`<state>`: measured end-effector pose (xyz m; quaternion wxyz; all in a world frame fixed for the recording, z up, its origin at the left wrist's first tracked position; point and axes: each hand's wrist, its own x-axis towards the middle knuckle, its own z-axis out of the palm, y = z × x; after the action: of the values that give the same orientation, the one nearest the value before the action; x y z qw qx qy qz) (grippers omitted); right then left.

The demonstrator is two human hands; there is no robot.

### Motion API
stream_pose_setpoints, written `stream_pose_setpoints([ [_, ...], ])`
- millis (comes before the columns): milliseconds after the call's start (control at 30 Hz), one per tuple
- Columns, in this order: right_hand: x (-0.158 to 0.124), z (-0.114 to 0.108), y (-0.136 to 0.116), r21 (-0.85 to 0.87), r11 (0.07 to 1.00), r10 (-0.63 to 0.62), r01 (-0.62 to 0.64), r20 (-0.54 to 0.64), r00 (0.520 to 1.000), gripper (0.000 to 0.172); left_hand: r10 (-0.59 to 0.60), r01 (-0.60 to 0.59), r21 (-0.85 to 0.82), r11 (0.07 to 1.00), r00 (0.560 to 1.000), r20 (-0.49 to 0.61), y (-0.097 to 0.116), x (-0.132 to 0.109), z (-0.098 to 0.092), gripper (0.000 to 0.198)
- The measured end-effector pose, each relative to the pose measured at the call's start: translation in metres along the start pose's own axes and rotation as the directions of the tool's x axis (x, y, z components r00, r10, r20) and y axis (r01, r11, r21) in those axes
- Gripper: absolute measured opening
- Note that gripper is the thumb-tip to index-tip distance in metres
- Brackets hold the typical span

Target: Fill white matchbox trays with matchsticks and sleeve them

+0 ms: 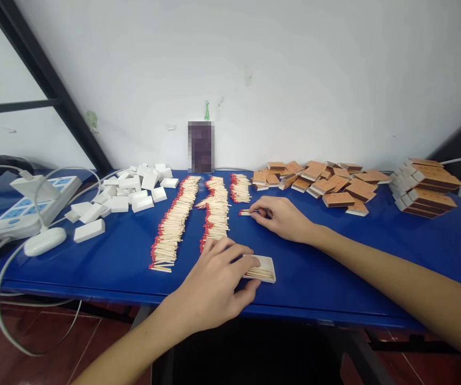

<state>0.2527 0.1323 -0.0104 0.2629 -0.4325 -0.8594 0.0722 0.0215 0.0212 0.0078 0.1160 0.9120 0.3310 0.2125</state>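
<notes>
My left hand (224, 278) is closed round a white matchbox tray (267, 264) near the table's front edge. Some matches (259, 273) lie in the tray, partly covered by my fingers. Farther back, my right hand (281, 216) pinches a few red-headed matches (245, 213) just above or on the blue surface; I cannot tell which. A short row of matches (240, 188) lies just beyond my right fingertips. Two longer rows, a middle row of matches (216, 208) and a left row of matches (174, 219), stretch toward me. My left hand hides the middle row's near end.
White empty trays (130, 184) are heaped at the back left. Brown matchbox sleeves (327, 182) lie piled at the back right, beside stacked matchboxes (427, 187). A power strip (30, 206) with white cables sits at far left. A blurred dark rectangle (201, 147) stands against the wall.
</notes>
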Motion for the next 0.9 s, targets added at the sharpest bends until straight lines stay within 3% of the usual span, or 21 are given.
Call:
stream_pose_setpoints([
  [900,0.0003,-0.0009,-0.0002,-0.008,1.000,-0.008,0.008,0.014,1.000,0.029,0.001,-0.001,-0.005,1.000,1.000,0.012,-0.0008,0.0011,0.0005,0.014],
])
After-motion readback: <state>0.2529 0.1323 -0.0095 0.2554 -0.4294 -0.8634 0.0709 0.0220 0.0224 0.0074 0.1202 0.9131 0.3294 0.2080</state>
